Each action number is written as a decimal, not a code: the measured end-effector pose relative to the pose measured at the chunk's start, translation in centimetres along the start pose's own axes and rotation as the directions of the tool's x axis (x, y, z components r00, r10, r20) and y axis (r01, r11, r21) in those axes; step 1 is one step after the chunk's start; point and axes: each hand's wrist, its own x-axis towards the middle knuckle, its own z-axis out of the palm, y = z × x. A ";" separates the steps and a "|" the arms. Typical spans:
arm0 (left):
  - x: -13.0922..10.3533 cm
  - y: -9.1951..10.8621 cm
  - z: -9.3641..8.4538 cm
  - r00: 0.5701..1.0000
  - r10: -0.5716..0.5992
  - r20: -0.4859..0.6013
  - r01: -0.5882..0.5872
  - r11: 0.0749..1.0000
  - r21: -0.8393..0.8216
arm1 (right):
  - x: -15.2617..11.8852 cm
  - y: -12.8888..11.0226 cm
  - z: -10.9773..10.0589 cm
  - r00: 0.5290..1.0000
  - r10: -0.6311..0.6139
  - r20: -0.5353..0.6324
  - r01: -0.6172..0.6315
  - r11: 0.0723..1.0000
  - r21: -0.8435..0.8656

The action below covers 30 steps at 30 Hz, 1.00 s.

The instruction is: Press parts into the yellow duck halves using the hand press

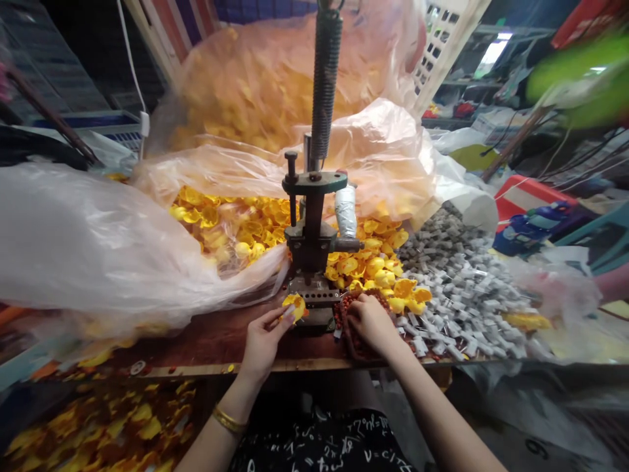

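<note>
My left hand (263, 337) pinches a yellow plastic shell piece (295, 307) just in front of the press, and a small pale part shows between fingers and shell. Over a small dark red basket (354, 351) full of tiny red-brown pieces, my right hand (369, 321) reaches in with its fingertips together. Whatever those fingertips hold is too small or hidden to make out. Between and behind both hands stands the hand press (314, 242), with a metal block (317, 298) with a row of holes at its base.
Yellow shells (246, 226) spill from a big clear plastic bag (236, 157) behind the press. A heap of small grey-white parts (457, 282) covers the table's right side. Plastic sheeting (98, 242) lies left. More yellow pieces (113, 426) sit below the table edge (206, 368).
</note>
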 end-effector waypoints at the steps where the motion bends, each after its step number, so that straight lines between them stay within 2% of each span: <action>1: 0.0 -0.1 0.1 1.000 -0.015 -0.019 0.015 1.000 -0.023 | 0.2 0.3 0.1 0.999 0.003 0.036 -0.001 0.999 -0.043; 3: 0.0 -0.2 0.2 0.998 -0.031 -0.049 0.027 0.997 -0.066 | 0.2 0.4 0.1 0.999 0.009 0.046 -0.006 0.998 -0.064; 5: -0.2 -0.2 0.3 0.997 -0.049 -0.068 0.041 0.993 -0.114 | 0.0 -0.5 -0.1 1.000 0.002 -0.026 -0.002 1.000 0.004; 7: -0.3 0.0 0.5 0.995 -0.065 -0.070 0.053 0.986 -0.156 | -0.4 -2.2 -0.4 0.991 -0.057 -0.121 0.076 0.984 0.159; 10: -0.5 0.4 1.0 0.997 -0.058 -0.052 0.047 0.980 -0.193 | -0.8 -5.3 -0.5 0.962 -0.180 -0.207 0.244 0.906 0.347; 14: -0.7 1.0 1.5 0.998 -0.038 -0.041 0.029 0.979 -0.203 | -0.9 -7.8 0.3 0.946 -0.195 -0.259 0.285 0.880 0.380; 20: -0.7 1.5 1.3 1.000 -0.010 -0.023 0.006 0.984 -0.180 | -0.9 -8.2 0.7 0.941 -0.166 -0.294 0.288 0.850 0.441; 26: -0.9 1.4 0.9 0.999 -0.039 0.015 0.041 0.977 -0.211 | -1.1 -8.2 0.5 0.911 -0.265 -0.317 0.366 0.874 0.320; 30: 0.2 0.7 0.3 0.998 -0.024 0.052 0.032 0.987 -0.158 | 0.4 -7.6 1.4 0.936 -0.201 -0.290 0.311 0.857 0.412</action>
